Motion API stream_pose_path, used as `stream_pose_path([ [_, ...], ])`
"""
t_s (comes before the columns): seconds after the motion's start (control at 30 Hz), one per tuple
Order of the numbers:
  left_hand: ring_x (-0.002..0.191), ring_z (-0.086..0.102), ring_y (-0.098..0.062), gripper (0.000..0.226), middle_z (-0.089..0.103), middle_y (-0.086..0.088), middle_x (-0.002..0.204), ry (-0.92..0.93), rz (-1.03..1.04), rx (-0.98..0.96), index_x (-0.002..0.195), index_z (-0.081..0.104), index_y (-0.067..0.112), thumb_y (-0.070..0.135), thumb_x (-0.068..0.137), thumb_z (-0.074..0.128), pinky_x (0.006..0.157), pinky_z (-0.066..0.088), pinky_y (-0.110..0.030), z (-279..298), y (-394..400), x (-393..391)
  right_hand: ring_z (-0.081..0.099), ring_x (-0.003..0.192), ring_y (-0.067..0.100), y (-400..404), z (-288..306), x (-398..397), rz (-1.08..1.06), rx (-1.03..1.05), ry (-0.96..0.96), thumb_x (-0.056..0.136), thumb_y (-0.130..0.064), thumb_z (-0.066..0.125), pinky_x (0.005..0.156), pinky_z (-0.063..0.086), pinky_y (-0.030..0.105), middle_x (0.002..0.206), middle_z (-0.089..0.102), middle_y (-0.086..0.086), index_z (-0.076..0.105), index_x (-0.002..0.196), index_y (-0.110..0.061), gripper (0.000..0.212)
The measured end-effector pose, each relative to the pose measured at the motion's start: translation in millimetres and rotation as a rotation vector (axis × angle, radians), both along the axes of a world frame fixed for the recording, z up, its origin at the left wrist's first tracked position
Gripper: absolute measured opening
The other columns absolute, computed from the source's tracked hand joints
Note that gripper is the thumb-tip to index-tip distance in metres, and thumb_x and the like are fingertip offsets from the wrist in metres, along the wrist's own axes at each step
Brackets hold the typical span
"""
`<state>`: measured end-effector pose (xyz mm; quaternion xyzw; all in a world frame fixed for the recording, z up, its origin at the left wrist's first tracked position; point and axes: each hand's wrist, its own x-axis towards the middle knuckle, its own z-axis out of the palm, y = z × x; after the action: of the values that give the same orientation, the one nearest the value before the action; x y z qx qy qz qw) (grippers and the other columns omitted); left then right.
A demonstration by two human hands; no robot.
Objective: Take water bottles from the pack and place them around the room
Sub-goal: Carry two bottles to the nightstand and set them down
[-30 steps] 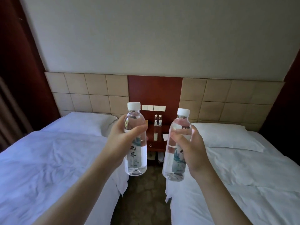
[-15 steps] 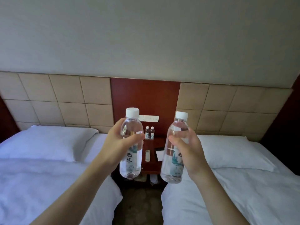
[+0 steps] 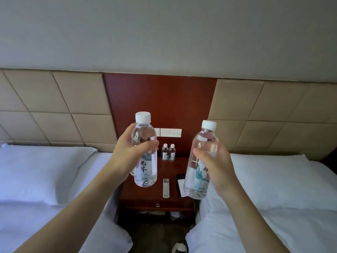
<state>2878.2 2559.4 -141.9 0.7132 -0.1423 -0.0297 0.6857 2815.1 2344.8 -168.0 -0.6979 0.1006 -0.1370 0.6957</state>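
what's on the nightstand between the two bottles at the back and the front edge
In the head view, a white remote control lies lengthwise on the nightstand, between the two small bottles and the front edge. A dark flat object on white paper sits right of it.

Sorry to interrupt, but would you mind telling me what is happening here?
A person stands between two beds, facing the nightstand. The left hand grips one water bottle and the right hand grips another bottle, both capped and held upright in the air. Two small bottles already stand at the nightstand's back.
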Motion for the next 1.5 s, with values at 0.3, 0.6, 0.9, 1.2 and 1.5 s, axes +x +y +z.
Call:
stream_pose_path([
  [0.3, 0.085, 0.068, -0.017, 0.035, 0.068, -0.003, 0.088, 0.131, 0.03, 0.097, 0.099, 0.06, 0.019, 0.017, 0.068, 0.077, 0.077, 0.054, -0.034, -130, -76, 233, 0.072, 0.084, 0.007, -92, -126, 243, 0.01, 0.043, 0.156, 0.081, -0.014, 0.076, 0.066, 0.053, 0.021, 0.09, 0.071, -0.01, 0.057, 0.106, -0.035, 0.037],
  [0.6, 0.081, 0.065, -0.008, 0.042, 0.069, 0.007, 0.085, 0.11, 0.066, 0.312, 0.098, 0.061, 0.036, 0.03, 0.064, 0.084, 0.072, 0.052, -0.024, -312, -107, 396, 0.069, 0.085, 0.011, -136, -303, 395, 0.048, -0.019, 0.275, 0.067, -0.015, 0.073, 0.069, 0.052, 0.027, 0.095, 0.064, 0.006, 0.052, 0.114, -0.015, 0.051],
  [0.9, 0.094, 0.062, 0.004, 0.056, 0.066, 0.029, 0.098, 0.125, 0.119, 0.421, 0.109, 0.058, 0.045, 0.024, 0.067, 0.089, 0.081, 0.048, -0.018, -518, -119, 485, 0.066, 0.099, 0.022, -153, -512, 467, -0.007, -0.131, 0.329, 0.073, -0.009, 0.079, 0.088, 0.057, 0.046, 0.104, 0.065, 0.008, 0.052, 0.115, -0.02, 0.051],
  [1.2, 0.097, 0.066, -0.011, 0.058, 0.07, 0.014, 0.099, 0.126, 0.061, 0.423, 0.11, 0.059, 0.04, 0.045, 0.056, 0.08, 0.09, 0.053, -0.035, -592, -99, 528, 0.065, 0.092, -0.002, -161, -588, 496, -0.052, -0.17, 0.305, 0.078, 0.004, 0.076, 0.081, 0.051, 0.022, 0.102, 0.061, -0.011, 0.044, 0.114, -0.035, 0.062],
  [1.5, 0.097, 0.065, -0.005, 0.058, 0.068, 0.011, 0.103, 0.113, -0.054, 0.473, 0.114, 0.056, 0.032, 0.024, 0.067, 0.088, 0.086, 0.054, -0.027, -617, -102, 553, 0.065, 0.101, 0.011, -164, -614, 514, -0.039, -0.179, 0.234, 0.071, -0.013, 0.078, 0.09, 0.053, 0.036, 0.107, 0.061, -0.008, 0.04, 0.126, -0.024, 0.068],
])
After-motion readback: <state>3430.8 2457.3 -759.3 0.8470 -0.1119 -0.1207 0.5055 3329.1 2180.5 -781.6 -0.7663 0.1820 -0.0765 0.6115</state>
